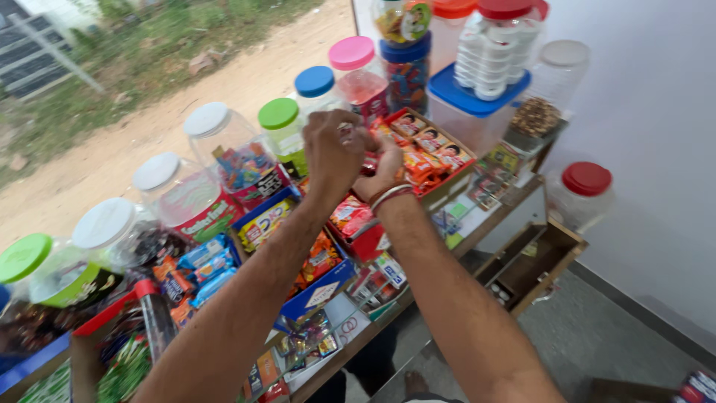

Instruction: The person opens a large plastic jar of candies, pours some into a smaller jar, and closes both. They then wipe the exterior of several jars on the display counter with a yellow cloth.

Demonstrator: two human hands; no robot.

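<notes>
My left hand (332,149) and my right hand (382,163) are raised together over a shop counter, fingers curled and touching each other. A small red item (369,169) shows between them, mostly hidden, so I cannot tell what it is. My right wrist carries thin bangles (391,195). Just behind the hands lies an open red box of wrapped sweets (436,149). Under them sit a red carton of packets (356,224) and a blue-edged box of sweets (262,220).
A row of clear sweet jars runs along the counter's far side, from a green-lidded jar (26,261) past white-lidded jars (206,123) to a pink-lidded jar (352,56). A blue-lidded tub (477,104) and a red-lidded jar (587,190) stand right. A wooden drawer (533,261) hangs open.
</notes>
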